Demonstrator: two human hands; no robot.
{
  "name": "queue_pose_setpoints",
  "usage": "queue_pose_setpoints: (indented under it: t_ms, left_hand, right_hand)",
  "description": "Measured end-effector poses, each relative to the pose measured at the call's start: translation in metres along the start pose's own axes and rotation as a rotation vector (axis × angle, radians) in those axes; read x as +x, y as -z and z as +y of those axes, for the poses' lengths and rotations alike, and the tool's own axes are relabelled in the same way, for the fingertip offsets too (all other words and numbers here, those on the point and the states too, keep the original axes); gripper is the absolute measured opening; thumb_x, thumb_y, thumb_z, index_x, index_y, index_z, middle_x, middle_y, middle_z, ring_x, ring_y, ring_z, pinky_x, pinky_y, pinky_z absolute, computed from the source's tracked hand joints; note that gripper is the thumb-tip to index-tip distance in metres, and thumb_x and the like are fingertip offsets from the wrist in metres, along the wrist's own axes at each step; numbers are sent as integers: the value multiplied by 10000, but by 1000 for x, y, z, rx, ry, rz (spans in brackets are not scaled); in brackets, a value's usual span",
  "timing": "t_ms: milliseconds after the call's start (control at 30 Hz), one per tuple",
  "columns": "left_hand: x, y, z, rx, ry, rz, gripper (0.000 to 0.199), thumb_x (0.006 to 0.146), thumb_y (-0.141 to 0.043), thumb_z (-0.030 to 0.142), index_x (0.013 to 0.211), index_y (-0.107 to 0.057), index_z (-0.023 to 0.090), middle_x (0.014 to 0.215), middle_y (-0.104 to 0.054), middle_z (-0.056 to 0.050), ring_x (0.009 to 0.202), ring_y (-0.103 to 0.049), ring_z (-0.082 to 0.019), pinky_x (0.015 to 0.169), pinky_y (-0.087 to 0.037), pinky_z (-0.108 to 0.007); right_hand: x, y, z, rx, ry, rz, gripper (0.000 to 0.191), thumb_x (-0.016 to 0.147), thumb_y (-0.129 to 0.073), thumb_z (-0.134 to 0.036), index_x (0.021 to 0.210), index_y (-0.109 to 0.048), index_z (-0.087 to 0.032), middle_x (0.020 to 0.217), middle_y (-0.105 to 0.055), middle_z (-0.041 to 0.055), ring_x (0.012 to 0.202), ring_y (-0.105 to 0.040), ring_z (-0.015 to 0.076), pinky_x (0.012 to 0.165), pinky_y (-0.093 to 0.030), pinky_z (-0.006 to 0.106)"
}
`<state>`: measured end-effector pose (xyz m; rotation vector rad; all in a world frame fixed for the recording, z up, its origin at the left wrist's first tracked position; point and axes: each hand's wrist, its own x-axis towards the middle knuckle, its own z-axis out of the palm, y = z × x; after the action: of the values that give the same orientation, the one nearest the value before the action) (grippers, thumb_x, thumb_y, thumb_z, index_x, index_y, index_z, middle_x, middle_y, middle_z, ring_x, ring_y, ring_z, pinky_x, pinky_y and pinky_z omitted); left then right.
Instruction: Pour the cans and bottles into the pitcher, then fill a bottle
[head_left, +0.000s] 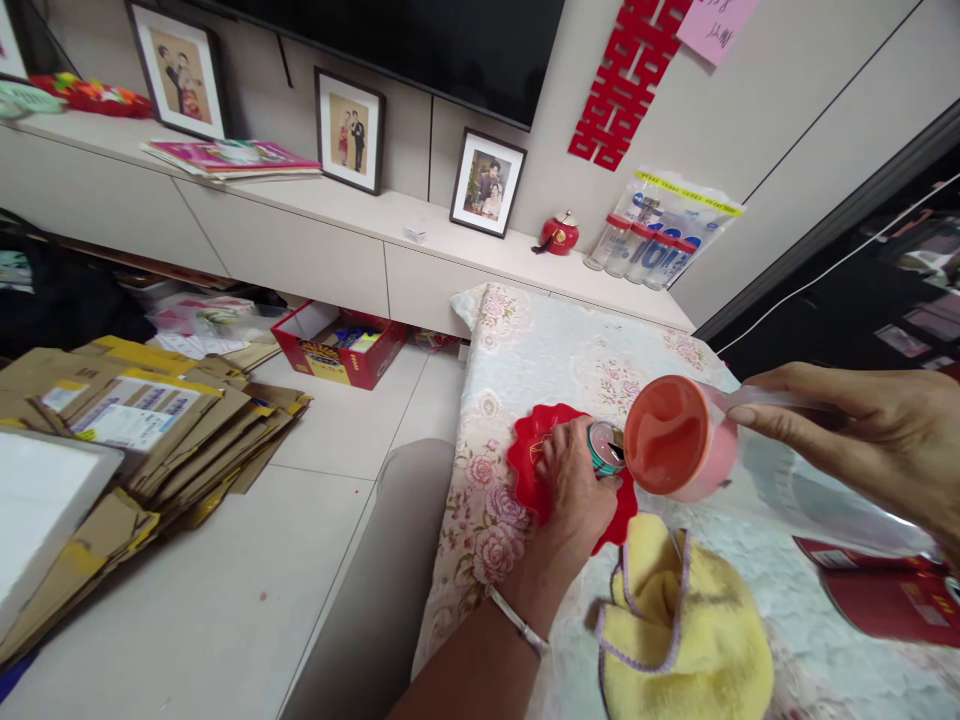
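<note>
My left hand (574,485) is wrapped round a small green drink can (603,447), whose top shows a dark opening. The can stands over a red scalloped plate (529,460), partly hidden by that hand. From the right, my right hand (862,425) grips the handle of a clear plastic pitcher (795,480) with a coral lid. The pitcher is tipped, and its coral lid (667,435) is right beside the can's top. I cannot make out any liquid flowing. Just below lies a crumpled yellow towel (694,640) with a purple edge.
A floral cloth (495,540) covers the table. Red packaging (885,590) lies at its right. Behind, a cabinet (420,240) carries framed photos, a red pot (559,235) and several red-lidded jars (637,250). Flattened cardboard (180,410) and a red box (341,350) are on the floor.
</note>
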<state>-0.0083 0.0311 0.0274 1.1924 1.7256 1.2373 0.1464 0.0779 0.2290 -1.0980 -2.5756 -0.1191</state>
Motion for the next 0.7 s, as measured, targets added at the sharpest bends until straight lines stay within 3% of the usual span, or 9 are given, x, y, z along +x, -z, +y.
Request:
queue_pose_setpoints:
  t_ms: [367, 700]
  left_hand:
    - [0, -2, -4, -32, -34, 4, 639, 696, -801, 114, 1230, -528, 335, 1315, -620, -13, 1268, -545, -287, 1082, -428, -446]
    - [-1, 0, 3, -23, 9, -25, 639, 691, -755, 59, 1228, -534, 325, 1315, -616, -32, 1283, -539, -302, 1079, -428, -462]
  right_hand:
    - [-2, 0, 1, -8, -12, 17, 549, 893, -610, -758, 885, -805, -244, 773, -763, -4, 571, -685, 146, 503, -488, 230]
    - [0, 1, -6, -11, 31, 7, 488, 929, -607, -708, 878, -787, -258, 731, -735, -47, 532, -652, 106, 473, -466, 195]
